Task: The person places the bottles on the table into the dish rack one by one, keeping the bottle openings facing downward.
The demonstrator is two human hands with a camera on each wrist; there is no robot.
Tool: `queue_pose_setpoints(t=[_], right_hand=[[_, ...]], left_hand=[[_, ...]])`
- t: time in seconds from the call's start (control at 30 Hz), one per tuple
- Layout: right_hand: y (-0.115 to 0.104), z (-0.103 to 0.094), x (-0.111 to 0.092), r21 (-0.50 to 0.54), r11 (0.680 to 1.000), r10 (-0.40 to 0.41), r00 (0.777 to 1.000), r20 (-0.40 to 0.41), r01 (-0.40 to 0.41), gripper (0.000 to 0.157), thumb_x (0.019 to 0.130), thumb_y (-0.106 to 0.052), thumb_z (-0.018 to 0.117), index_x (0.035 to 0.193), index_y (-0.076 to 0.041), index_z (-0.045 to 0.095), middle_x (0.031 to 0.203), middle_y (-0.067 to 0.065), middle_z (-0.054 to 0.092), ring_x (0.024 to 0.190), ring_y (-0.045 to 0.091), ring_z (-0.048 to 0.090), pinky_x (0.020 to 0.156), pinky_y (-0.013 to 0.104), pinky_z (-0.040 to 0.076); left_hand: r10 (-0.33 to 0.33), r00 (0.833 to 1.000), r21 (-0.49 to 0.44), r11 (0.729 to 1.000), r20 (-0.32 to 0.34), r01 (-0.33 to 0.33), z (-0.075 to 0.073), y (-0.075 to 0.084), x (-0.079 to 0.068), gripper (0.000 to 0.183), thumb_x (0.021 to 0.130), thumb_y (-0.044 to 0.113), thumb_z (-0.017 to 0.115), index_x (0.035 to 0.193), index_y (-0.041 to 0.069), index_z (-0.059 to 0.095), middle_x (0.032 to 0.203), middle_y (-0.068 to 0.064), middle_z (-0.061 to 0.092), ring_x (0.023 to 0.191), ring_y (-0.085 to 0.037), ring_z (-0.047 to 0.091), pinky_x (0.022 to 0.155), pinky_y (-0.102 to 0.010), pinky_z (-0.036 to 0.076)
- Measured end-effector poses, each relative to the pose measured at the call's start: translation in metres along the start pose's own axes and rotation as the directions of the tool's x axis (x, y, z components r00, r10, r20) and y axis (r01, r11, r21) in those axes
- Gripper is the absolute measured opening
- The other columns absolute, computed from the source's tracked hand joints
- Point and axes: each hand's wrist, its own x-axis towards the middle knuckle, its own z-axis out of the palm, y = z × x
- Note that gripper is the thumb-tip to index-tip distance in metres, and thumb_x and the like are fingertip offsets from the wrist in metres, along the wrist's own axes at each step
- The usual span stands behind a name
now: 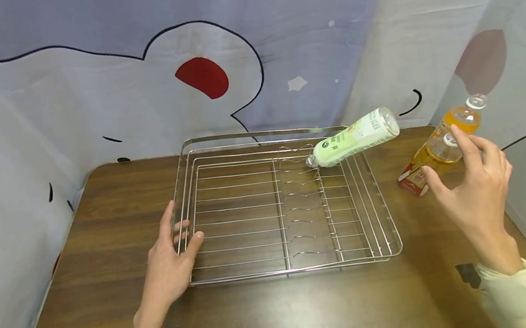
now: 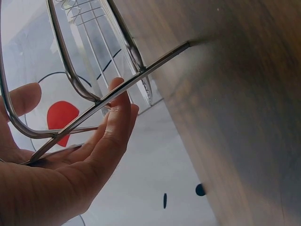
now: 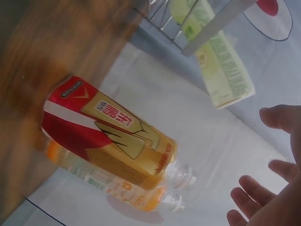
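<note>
A wire dish rack (image 1: 289, 271) stands on the wooden table. At its left side, my left hand (image 1: 168, 269) grips the metal frame, thumb inside the rim and fingers outside. The left wrist view shows the fingers behind the wire (image 2: 101, 103). A bottle with a green-and-white label (image 1: 353, 138) leans neck-down in the rack's back right part, its base pointing up to the right. My right hand (image 1: 482, 193) holds nothing, thumb and fingers spread beside a red-and-gold bottle (image 3: 113, 132). Just behind that stands an orange-labelled bottle (image 1: 462, 117). Both bottles are upright with clear tops.
A printed curtain (image 1: 131, 98) hangs behind the table and along both sides. Bare tabletop (image 1: 287, 325) extends in front of the rack. The two upright bottles stand near the table's right edge, close to the curtain.
</note>
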Motion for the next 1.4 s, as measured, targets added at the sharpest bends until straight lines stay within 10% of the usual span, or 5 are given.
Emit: queue_pose_setpoints(t=[0.23,0.5,0.77,1.1,1.4], right_hand=[[0.007,0.002,-0.003,0.057,0.99,0.134,0.99,-0.049,-0.131,0.085,0.086,-0.016,0.087,0.165,-0.015,0.054,0.142,0.033,0.06,0.136,0.053,0.049,0.119,0.057,0.029],[0.014,0.005,-0.005,0.101,0.968,0.239,0.967,-0.093,-0.23,0.087,0.087,-0.008,0.089,0.165,-0.018,0.052,0.131,-0.031,0.047,0.136,0.026,0.055,0.114,0.036,0.037],[0.024,0.007,-0.005,0.146,0.937,0.334,0.936,-0.109,-0.317,0.089,0.087,-0.006,0.09,0.164,-0.023,0.05,0.126,-0.026,0.051,0.124,-0.005,0.05,0.109,0.021,0.036],[0.034,0.013,-0.008,0.167,0.869,0.481,0.875,-0.057,-0.466,0.086,0.09,-0.017,0.091,0.163,-0.024,0.047,0.121,-0.025,0.053,0.118,-0.004,0.053,0.105,0.02,0.04],[0.048,0.022,-0.009,0.12,0.766,0.631,0.774,0.041,-0.631,0.092,0.089,-0.031,0.092,0.166,-0.027,0.041,0.123,-0.019,0.052,0.114,0.0,0.05,0.109,0.024,0.039]], left_hand=[[-0.011,1.0,0.002,1.0,0.002,0.011,0.0,-0.001,0.001,0.091,0.114,0.033,0.066,0.181,0.023,0.006,0.162,-0.025,0.056,0.147,-0.052,0.055,0.113,-0.073,0.047],[-0.009,1.0,0.001,1.0,0.007,0.009,0.0,0.001,0.001,0.091,0.114,0.035,0.066,0.181,0.022,0.006,0.162,-0.024,0.056,0.147,-0.052,0.054,0.112,-0.073,0.047],[-0.02,1.0,-0.002,1.0,0.013,0.02,0.0,0.001,0.001,0.092,0.114,0.036,0.065,0.181,0.025,0.004,0.163,-0.023,0.055,0.148,-0.051,0.054,0.113,-0.073,0.046],[-0.006,1.0,-0.009,1.0,0.007,0.006,0.0,0.0,0.001,0.091,0.114,0.035,0.066,0.181,0.023,0.005,0.162,-0.024,0.056,0.147,-0.052,0.055,0.112,-0.073,0.048],[-0.011,1.0,0.003,1.0,0.011,0.011,0.0,0.0,0.001,0.092,0.114,0.036,0.066,0.181,0.024,0.004,0.163,-0.024,0.055,0.148,-0.052,0.054,0.112,-0.074,0.046]])
